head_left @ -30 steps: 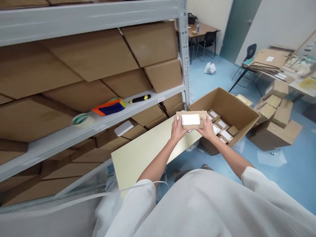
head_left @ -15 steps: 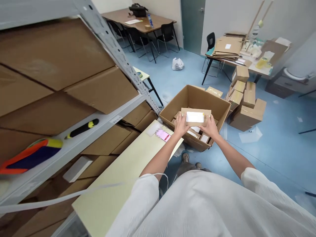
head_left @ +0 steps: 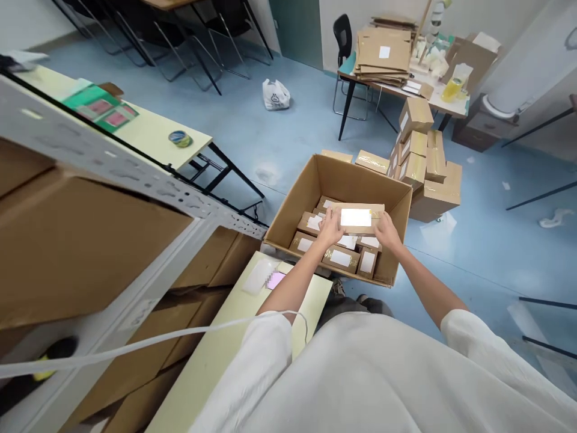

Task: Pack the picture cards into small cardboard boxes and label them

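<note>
Tape roll on pale tabletop at left, near green sheet of pink labels. White plastic bag on blue floor. Flattened cardboard stack on far tabletop, black chair beside. Sealed boxes piled on floor below. Big cartons on grey shelf rack

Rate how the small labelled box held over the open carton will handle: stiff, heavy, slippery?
Probably stiff: the small box shows straight edges though the left hand and right hand grip only its ends. Likely light for its size, since that end grip alone carries it. Flat-sided, so it should not roll.
</note>
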Demonstrator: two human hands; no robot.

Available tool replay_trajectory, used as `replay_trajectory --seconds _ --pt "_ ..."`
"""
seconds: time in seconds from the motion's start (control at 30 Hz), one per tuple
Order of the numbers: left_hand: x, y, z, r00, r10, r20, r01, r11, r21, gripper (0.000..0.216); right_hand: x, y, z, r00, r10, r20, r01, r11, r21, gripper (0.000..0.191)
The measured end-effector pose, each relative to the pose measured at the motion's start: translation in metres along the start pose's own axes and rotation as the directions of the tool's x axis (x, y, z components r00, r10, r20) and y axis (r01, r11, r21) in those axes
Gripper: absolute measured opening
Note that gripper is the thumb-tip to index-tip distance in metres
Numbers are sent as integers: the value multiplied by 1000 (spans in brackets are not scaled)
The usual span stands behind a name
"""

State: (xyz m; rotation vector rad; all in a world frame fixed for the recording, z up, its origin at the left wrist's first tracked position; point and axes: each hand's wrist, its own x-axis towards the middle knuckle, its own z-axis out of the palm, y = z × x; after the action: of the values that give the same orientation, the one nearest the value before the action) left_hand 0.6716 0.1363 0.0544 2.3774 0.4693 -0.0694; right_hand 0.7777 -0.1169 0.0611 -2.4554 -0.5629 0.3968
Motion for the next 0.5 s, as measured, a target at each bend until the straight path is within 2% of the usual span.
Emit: replay_trajectory --seconds 0.13,0.27,0.4,0.5 --pt "33 -25 4 998 10 69 -7 999 -43 94 21 4 16 999 53 -8 -53 998 47 79" --pt "62 -47 18 994 -15 104 25 995 -99 96 44 14 43 992 125 -6 -123 983 134 85" --pt "89 -69 33 991 -94 99 108 983 -150 100 77 29 74 966 258 26 -255 928 272 94" --pt "112 -89 44 993 -107 57 115 978 -171 97 106 42 100 957 286 41 -280 885 371 85"
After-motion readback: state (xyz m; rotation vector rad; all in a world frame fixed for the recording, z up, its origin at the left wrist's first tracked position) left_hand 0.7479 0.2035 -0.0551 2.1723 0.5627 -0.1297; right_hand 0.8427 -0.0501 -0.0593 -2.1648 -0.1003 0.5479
